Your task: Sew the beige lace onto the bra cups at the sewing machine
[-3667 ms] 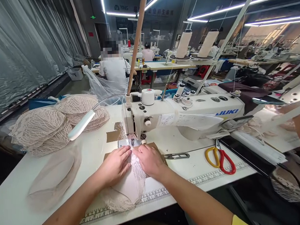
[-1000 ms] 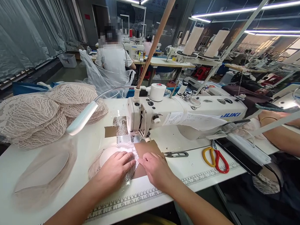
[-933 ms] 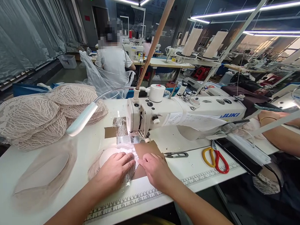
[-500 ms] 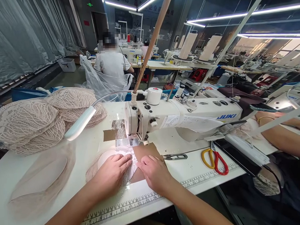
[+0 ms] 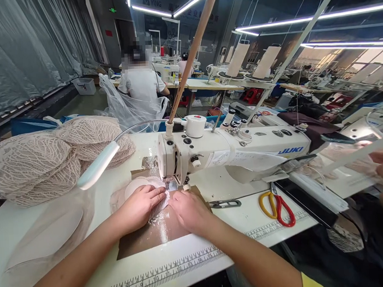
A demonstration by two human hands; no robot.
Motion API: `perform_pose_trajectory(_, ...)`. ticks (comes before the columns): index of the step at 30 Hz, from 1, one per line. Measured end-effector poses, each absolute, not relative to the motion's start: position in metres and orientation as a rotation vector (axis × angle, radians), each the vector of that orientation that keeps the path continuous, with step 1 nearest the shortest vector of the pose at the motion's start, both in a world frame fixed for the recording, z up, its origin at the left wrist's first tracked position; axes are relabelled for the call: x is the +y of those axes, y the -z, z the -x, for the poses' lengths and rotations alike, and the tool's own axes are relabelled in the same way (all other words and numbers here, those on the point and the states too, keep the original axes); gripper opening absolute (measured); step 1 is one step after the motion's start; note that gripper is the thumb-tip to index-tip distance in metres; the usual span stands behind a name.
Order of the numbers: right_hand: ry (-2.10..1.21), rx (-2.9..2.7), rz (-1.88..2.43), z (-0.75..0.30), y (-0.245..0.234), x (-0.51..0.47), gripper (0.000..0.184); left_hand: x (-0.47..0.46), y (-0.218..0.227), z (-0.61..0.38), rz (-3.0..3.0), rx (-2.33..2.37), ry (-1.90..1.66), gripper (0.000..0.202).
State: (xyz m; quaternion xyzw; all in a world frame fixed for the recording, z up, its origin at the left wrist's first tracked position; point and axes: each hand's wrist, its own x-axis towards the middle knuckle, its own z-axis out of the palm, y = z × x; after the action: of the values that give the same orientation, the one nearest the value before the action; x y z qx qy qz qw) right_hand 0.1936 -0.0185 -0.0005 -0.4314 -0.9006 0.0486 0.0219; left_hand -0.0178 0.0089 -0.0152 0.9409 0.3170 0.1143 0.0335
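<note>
Lace-edged pale pink fabric piece [image 5: 139,188] lies flat on white desk [image 5: 257,216], just in front of needle area of white JUKI sewing machine [image 5: 229,152], partly over brown cardboard-coloured patch [image 5: 157,232] on desk surface. Desk is largest thing, printed ruler strip [image 5: 171,272] along its near edge. Sewing machine spans desk middle to right, tan wooden pole [image 5: 191,55] rising behind its head. Heap of beige lace pieces [image 5: 50,159] at far left of desk, well apart from hands; sheer beige mesh pieces [image 5: 46,232] lie flat in front of the heap. White gooseneck lamp [image 5: 96,168] hangs between heap and machine head. Left hand [image 5: 140,206] flat, palm down, fingers spread and pressing on the fabric piece, fingertips near presser foot; not clenched, no pinch visible. Right hand [image 5: 189,210] also flat, palm down, on the brown patch at the fabric's right edge, fingertips just beside left fingertips; whether it touches the lace cannot be told. Yellow-and-red handled scissors [image 5: 277,205] lie on desk right of hands, near. Small metal thread snips [image 5: 225,204] between right hand and scissors. Another person's hand [image 5: 382,162] at far right edge. Person in white shirt [image 5: 142,84] sits at another desk in background.
</note>
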Motion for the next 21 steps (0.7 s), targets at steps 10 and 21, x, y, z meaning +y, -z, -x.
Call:
perform_pose_trajectory(10,-0.058,-2.676,1.333,-0.193,0.01,-0.016,0.02,0.017,0.015,0.02,-2.948,0.903,-0.38,0.042)
perform_pose_trajectory(21,-0.156,-2.578,1.38,-0.192,0.013,-0.008,0.035,0.029,0.018,0.022,-2.849,0.878,-0.506,0.045)
